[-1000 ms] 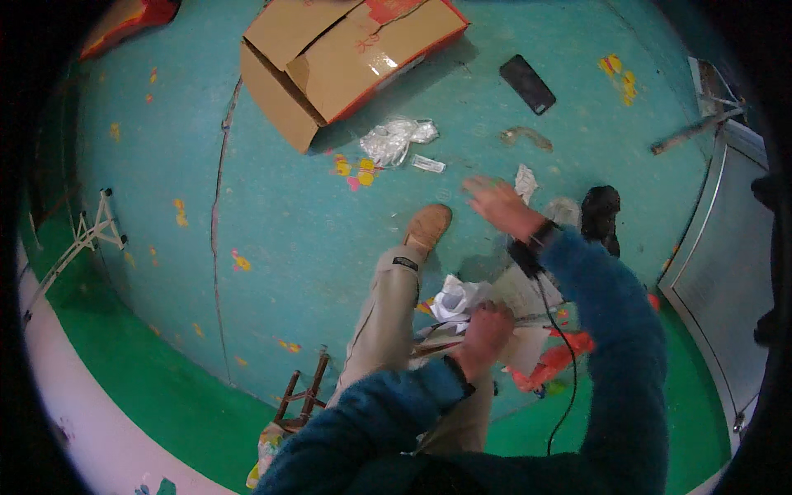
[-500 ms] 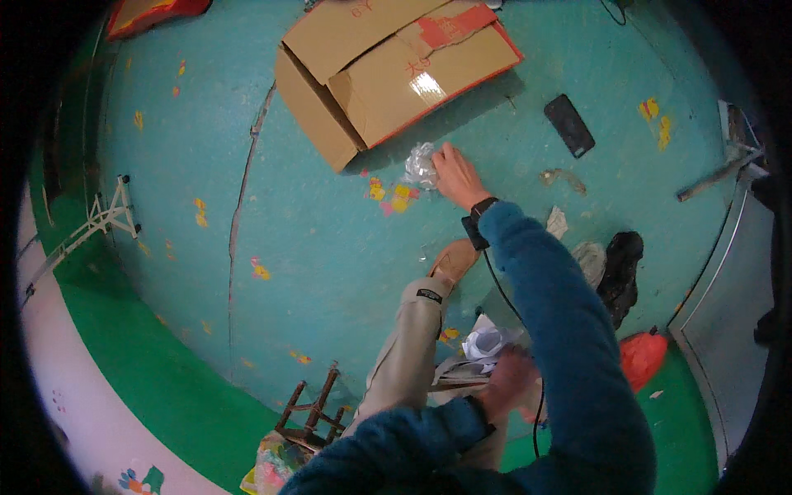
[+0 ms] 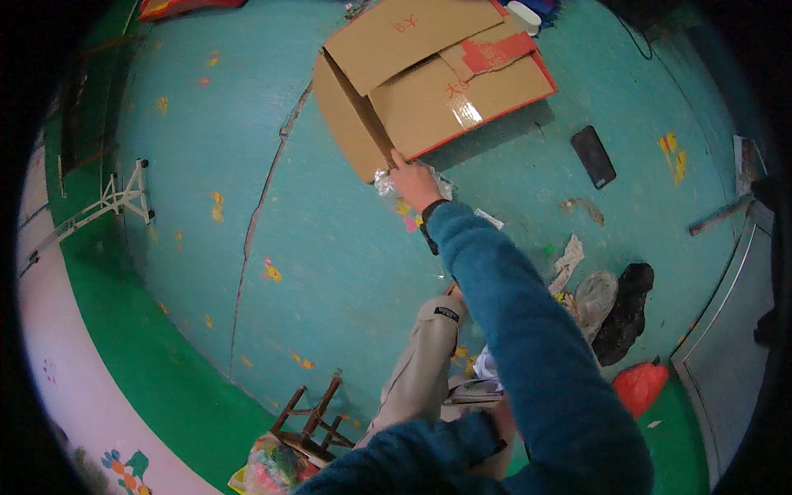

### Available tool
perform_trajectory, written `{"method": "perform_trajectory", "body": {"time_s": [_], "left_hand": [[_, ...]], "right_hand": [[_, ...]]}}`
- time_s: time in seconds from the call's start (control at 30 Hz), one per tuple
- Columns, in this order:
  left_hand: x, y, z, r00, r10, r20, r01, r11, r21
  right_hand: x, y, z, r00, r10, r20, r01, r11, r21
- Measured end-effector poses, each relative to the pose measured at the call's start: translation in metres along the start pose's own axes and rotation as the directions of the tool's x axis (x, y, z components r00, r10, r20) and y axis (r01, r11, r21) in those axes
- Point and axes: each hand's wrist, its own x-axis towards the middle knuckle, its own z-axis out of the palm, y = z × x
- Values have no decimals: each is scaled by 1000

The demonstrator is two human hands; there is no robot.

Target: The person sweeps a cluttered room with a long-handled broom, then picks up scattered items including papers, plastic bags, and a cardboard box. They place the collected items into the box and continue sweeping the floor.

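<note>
My right hand (image 3: 415,183) reaches out to the near corner of a flattened-looking cardboard box (image 3: 462,99). Crumpled clear plastic (image 3: 385,184) shows on both sides of the hand, which is closed on it. The index finger points towards the box's corner; whether it touches the cardboard I cannot tell. Low in the picture, my left hand (image 3: 503,422) lies close to my body beside some white papers (image 3: 487,367). My right sleeve covers most of it, so its fingers are hidden.
A black phone (image 3: 594,157) lies on the green floor to the right. Nearer are a crumpled tissue (image 3: 569,257), a clear bag (image 3: 596,301), a black bag (image 3: 624,318) and a red bag (image 3: 641,386). A small wooden stool (image 3: 313,421) stands at lower left.
My right hand has moved left with the clear plastic, up to the box's near corner. My left hand is now more hidden behind the right sleeve. The whole view has shifted slightly.
</note>
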Motion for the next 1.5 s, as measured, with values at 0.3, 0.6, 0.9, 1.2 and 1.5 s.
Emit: {"method": "perform_trajectory", "body": {"time_s": [0.3,0.6,0.9,1.2,1.5], "left_hand": [[9,-22,29,992,73,-105,-101,949,-298],[12,-13,20,996,38,75,-40,999,20],[-4,5,-9,967,-58,-247,-161,614,-773],[-25,-10,0,987,78,-137,-136,860,-492],[-7,-7,3,958,151,-243,-249,860,-446]], "right_hand": [[-5,36,-86,942,-28,-336,153,924,352],[-43,81,-124,926,378,29,-370,884,287],[-7,5,-68,995,92,-49,-75,957,281],[69,-21,3,903,418,96,-429,882,194],[39,15,-67,959,261,107,-279,937,212]]}}
